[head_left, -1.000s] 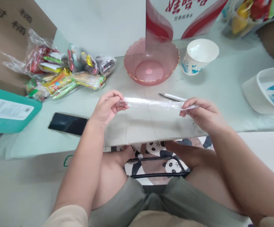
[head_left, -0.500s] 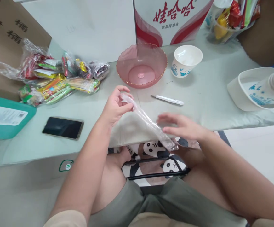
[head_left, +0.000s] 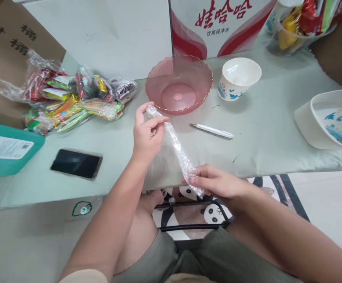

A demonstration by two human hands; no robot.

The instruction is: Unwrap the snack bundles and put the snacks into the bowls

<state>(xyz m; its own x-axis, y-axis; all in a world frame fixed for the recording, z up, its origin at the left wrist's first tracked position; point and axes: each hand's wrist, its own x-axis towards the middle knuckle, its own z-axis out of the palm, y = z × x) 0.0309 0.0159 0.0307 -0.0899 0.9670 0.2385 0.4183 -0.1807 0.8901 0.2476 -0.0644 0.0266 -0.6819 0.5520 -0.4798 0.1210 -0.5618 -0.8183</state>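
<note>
A long, narrow strip of crinkled clear plastic wrap [head_left: 177, 147] slants between my hands near the table's front edge. My left hand [head_left: 149, 133] pinches its upper end, just below the pink bowl. Around its lower end, my right hand [head_left: 215, 181] has its thumb and fingers closed, and a short tail of plastic sticks out beneath. The pink fluted bowl [head_left: 178, 96] with a gold rim looks empty. To the right of the strip lies a white pen-like tool [head_left: 214, 131] with a dark tip.
Behind the bowl stands a white and red carton [head_left: 206, 43]. A paper cup [head_left: 238, 78] is right of the bowl, and a white bin [head_left: 309, 122] sits farther right. Left are packaged snacks [head_left: 76, 94], a phone [head_left: 76, 163] and a green container [head_left: 8, 153].
My right hand has moved down and left and taken hold of the strip's lower end. The strip now hangs steeper and straighter. My left hand keeps its pinch on the upper end.
</note>
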